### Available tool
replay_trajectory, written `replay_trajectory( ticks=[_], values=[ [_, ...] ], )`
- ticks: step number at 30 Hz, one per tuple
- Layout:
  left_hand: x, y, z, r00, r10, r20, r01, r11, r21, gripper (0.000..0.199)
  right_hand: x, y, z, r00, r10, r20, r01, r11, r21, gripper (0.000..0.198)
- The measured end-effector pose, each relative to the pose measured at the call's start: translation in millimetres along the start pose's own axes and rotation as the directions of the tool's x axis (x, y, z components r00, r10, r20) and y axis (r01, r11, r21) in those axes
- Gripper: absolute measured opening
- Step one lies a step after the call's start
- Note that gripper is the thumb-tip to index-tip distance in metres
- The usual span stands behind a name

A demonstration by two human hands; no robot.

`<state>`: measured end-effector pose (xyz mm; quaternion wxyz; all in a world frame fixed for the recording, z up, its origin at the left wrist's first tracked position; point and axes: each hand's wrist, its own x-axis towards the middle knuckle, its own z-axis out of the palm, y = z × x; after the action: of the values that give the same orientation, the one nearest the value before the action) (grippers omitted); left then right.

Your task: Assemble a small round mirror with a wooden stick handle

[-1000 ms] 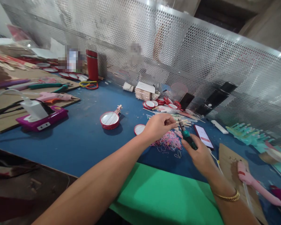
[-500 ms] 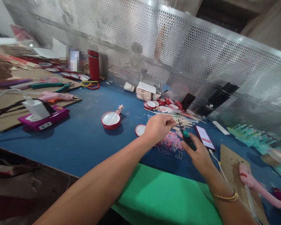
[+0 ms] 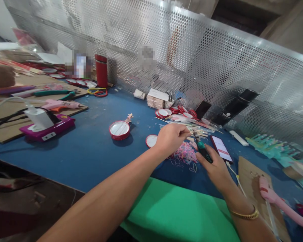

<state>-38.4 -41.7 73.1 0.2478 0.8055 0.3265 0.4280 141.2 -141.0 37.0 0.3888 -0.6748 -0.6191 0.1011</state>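
Observation:
My left hand (image 3: 173,137) is closed in a pinch on a thin pale stick (image 3: 191,133), most of it hidden by the fingers. Wrapped round the dark green handles of a pair of nippers (image 3: 203,150) is my right hand (image 3: 217,169); the nippers' jaws are right beside the stick, and whether they touch it I cannot tell. Below the hands lies a heap of pink and purple elastic bands (image 3: 184,153). A red-rimmed white disc (image 3: 150,140) is partly covered by my left wrist. To the left stands a small red banjo-like model (image 3: 119,130).
At the right are a phone (image 3: 221,148) with its cable and a pink glue gun (image 3: 270,191) on cardboard. Red-rimmed discs (image 3: 163,113) and thin strips lie behind my hands. A purple power strip (image 3: 53,127) and red flask (image 3: 101,70) stand left. Perforated metal panels line the back.
Both my hands keep nearly the same pose, the nippers still at the stick. At the far left, another person's blurred hand has shifted slightly.

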Motion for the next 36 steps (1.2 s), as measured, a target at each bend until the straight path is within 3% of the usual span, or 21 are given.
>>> replay_trajectory(
  ticks=[7, 12, 28, 36],
  values=[
    [-1, 1, 2, 0.999, -0.039, 0.005, 0.039, 0.999, -0.026, 0.019, -2, -6, -2, 0.999, -0.032, -0.041, 0.029, 0.998, -0.063, 0.056],
    [-1, 3, 1, 1.0, 0.003, -0.003, -0.003, 0.998, -0.07, 0.017, -4, -16, -6, 0.999, -0.049, -0.024, 0.046, 0.993, -0.108, 0.053],
    [-1, 2, -2, 1.0, -0.011, 0.016, 0.011, 1.0, -0.025, 0.028, 0, -4, -1, 0.997, -0.07, 0.042, 0.069, 0.997, 0.024, 0.053],
    [-2, 2, -2, 0.999, 0.011, 0.04, -0.012, 0.999, 0.034, 0.031, 0, -4, -1, 0.996, -0.085, 0.019, 0.085, 0.996, -0.013, 0.053]
  ],
)
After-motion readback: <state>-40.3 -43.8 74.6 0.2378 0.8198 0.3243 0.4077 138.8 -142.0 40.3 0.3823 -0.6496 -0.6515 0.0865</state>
